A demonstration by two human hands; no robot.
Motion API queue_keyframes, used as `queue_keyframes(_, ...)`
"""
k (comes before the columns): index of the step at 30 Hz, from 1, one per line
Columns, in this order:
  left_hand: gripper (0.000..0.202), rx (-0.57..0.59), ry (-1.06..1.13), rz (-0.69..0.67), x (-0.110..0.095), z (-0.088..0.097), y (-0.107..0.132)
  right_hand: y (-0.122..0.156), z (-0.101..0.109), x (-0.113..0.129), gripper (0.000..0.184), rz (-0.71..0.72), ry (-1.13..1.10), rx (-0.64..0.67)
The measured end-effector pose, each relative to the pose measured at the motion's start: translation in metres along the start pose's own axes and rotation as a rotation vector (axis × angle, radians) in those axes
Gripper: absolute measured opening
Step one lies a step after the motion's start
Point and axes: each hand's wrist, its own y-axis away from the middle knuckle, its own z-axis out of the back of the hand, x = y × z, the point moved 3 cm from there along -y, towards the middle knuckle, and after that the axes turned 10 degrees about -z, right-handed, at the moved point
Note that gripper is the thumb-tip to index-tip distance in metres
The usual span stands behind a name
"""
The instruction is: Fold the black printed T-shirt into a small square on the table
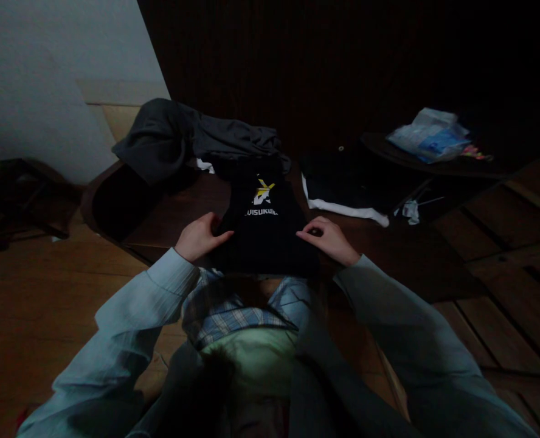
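A black T-shirt with a yellow and white print lies folded into a narrow strip on a dark low table in front of me. My left hand rests on its left edge, fingers curled against the cloth. On the right edge, my right hand pinches the fabric with bent fingers. Both arms wear light long sleeves.
A heap of grey clothes lies at the back of the table. A folded black and white stack sits to the right. A plastic bag lies on a dark surface at far right. Wooden floor surrounds the table.
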Motion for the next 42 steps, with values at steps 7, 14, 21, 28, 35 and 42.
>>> queue_keyframes(7,0.033,0.193,-0.177,0.036,-0.004,-0.001,0.013,0.017,-0.003,0.01,0.023,-0.043,0.054,0.182)
queue_keyframes(14,0.026,-0.049,-0.12,0.112,-0.015,0.026,0.012,0.016,0.015,0.019,0.022,-0.118,-0.183,0.073)
queue_keyframes(21,0.021,-0.171,-0.046,-0.121,-0.07,0.026,0.008,0.011,0.021,0.047,0.021,-0.06,-0.3,-0.008)
queue_keyframes(28,0.024,0.122,0.269,-0.482,-0.074,-0.021,0.0,0.004,0.001,0.057,0.029,0.086,-0.268,0.396)
queue_keyframes(35,0.026,-0.118,0.246,-0.387,-0.034,-0.019,-0.017,-0.02,-0.011,0.046,0.018,0.021,-0.38,0.324)
queue_keyframes(42,0.028,-0.131,0.258,-0.493,-0.035,-0.03,0.009,-0.036,-0.043,0.055,0.011,-0.018,-0.516,0.351)
